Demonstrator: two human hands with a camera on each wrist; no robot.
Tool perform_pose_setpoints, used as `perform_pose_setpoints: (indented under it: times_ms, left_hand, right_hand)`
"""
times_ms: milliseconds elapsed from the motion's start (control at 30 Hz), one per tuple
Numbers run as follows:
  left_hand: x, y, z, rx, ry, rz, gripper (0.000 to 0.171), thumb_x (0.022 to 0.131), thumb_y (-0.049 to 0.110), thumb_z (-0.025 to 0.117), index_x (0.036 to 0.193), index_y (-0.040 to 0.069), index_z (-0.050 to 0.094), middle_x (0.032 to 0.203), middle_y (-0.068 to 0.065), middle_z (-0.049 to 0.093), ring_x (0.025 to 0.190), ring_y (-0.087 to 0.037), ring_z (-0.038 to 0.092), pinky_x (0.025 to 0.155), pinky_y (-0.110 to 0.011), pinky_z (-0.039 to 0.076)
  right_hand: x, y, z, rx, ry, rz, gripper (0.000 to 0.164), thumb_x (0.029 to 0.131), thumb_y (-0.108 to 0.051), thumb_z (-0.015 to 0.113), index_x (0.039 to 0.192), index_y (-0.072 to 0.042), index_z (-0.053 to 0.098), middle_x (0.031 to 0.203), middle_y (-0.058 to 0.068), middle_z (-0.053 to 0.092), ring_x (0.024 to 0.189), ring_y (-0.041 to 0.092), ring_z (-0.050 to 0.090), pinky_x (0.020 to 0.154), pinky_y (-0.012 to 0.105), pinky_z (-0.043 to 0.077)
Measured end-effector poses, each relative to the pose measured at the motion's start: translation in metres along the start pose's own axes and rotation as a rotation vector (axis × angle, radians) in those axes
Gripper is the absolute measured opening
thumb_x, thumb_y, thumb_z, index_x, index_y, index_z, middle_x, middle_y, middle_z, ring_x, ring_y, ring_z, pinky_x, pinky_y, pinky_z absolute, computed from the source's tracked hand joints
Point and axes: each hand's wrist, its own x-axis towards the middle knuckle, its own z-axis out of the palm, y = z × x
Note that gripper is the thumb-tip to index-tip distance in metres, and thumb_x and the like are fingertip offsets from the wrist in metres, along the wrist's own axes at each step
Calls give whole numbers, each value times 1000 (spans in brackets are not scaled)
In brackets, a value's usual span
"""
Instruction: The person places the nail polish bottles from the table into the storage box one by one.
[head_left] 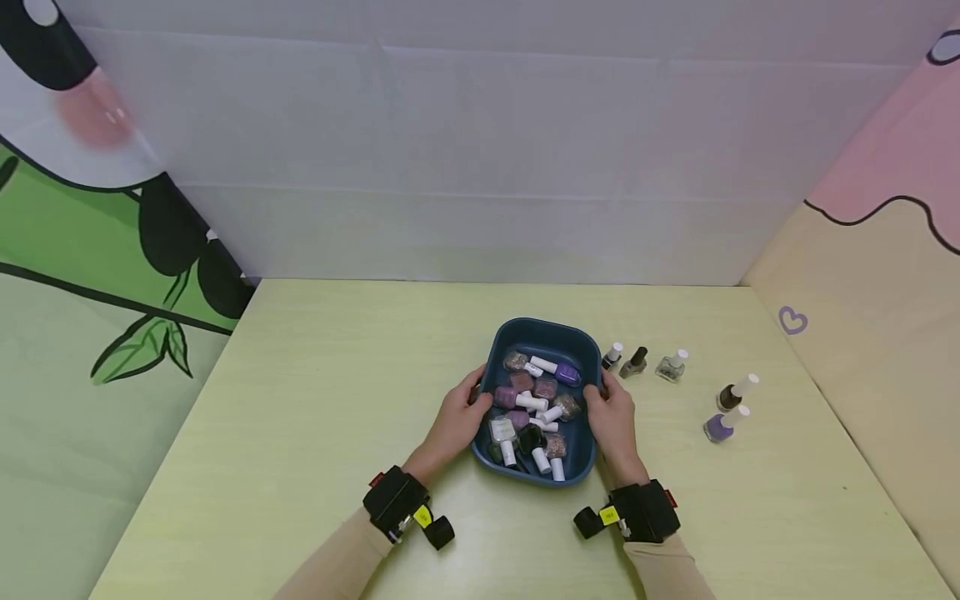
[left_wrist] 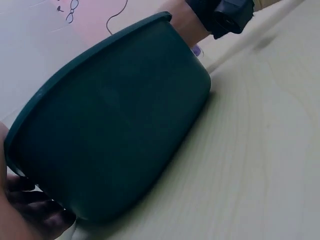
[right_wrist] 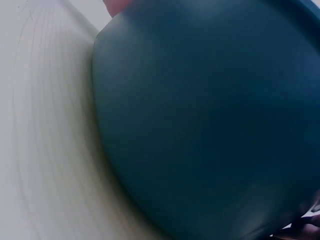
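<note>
A dark blue plastic basin (head_left: 551, 335) stands in front of me, with several nail polish bottles lying in a heap inside. Among them are a purple bottle (head_left: 567, 374) with a long white cap and a clear one (head_left: 502, 430) nearer me. My left hand (head_left: 459, 414) grips the basin's left side, thumb over the rim and fingers beneath the outer wall. On the opposite side my right hand (head_left: 613, 417) holds it the same way, thumb at the rim. Both wrist views are largely filled by the basin's outer wall (left_wrist: 115, 110), with the table close below it.
Right of the basin, several more bottles stand or lean on the pale wooden table (head_left: 337, 375): a black-capped one (head_left: 635, 362), a clear one (head_left: 671, 366), a dark one (head_left: 727, 398) and a purple one (head_left: 718, 427). A white-capped bottle (head_left: 612, 355) sits close by the basin's rim.
</note>
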Motion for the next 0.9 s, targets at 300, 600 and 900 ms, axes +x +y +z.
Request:
perform_pose_setpoints:
  times_ms: [300,600,900]
  left_hand:
    - [-1,3,3,-6,47,13,52,100,3,50,152,-2,48,149,-21,55,136,-33,54,113,-52,42]
    - [-1,8,6,33,52,7,51,100,3,50,151,-3,48,149,-20,55,138,-33,52,114,-51,42]
    - [-2,12,5,49,64,-18,51,100,4,50,151,-2,48,150,-19,54,140,-32,50,115,-50,40]
  right_hand:
    - [-1,0,0,-4,-12,8,50,105,-10,47,154,2,44,148,25,54,132,38,56,113,54,42]
    - [0,-1,-8,-55,-31,-5,49,107,-17,50,152,2,46,144,27,57,132,39,57,112,54,44]
    - [0,-1,-17,-98,-130,-36,57,113,-36,36,157,0,40,156,24,45,147,37,40,122,53,30]
